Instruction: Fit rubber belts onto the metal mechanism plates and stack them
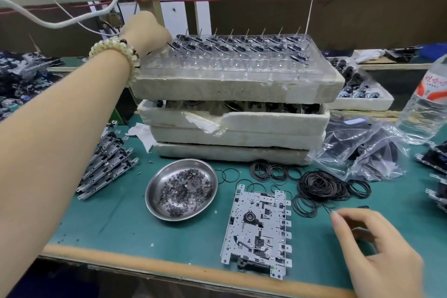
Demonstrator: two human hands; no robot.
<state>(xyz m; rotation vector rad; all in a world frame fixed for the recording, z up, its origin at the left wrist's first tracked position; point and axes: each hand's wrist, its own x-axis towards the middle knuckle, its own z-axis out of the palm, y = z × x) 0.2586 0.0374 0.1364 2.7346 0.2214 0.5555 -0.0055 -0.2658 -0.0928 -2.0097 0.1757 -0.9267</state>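
Plate (258,232): lies flat on the green surface (116,220), just right of centre. Its long axis runs from the near edge away from you, with the far end tipped slightly right. The row of tabs faces right, toward your right hand. The black hub sits up, left of the plate's middle. The near end reaches the surface's tan front strip.

Belts (321,186): a loose black heap just beyond the plate's far right corner, with single loops scattered round it on the surface.

Right hand (372,244): hovers low, right of the plate and near the heap. Your fingers (336,215) are loosely curled, and the forefinger tip meets a thin belt strand. I cannot tell whether you grip it.

Left hand (145,31): reaches far out to the left corner of the clear tray (232,60), back of hand up. Its fingers are hidden beyond the knuckles, so I cannot tell their state. The tray tops a foam stack (237,128) and holds rows of black discs with pins.

Dish (181,189): steel, left of the plate, with small washers inside.

Stack (106,167): finished plates leaning in a row at far left, well apart from the working plate.
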